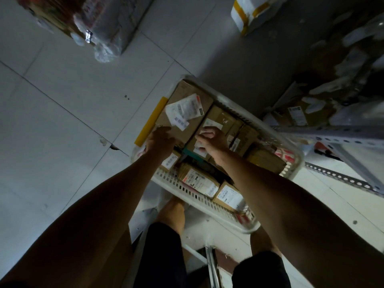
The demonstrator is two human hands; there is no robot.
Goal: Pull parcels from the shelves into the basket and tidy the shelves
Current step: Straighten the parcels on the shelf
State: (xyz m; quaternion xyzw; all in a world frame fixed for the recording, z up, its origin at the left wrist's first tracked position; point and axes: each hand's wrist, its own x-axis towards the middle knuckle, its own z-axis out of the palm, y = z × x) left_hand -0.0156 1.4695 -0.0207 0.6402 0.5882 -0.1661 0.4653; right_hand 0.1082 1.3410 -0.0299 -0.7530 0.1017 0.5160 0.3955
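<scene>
Atop basket (199,192) parcels (187,109), labels (185,110) blurred, unreadable

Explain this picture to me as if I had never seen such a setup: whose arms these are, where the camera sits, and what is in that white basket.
There is no machine here. A person wears a camera on the head, so the one picture looks down along their own bare arms to the tiled floor. The white basket stands on the floor, packed with cardboard parcels bearing labels. The left hand rests with fairly straight fingers on the big box with the yellow tape. The right hand has its fingers curled on a smaller box beside it; how firm that grip is I cannot tell. A metal shelf holding more parcels stands at the right.
</scene>
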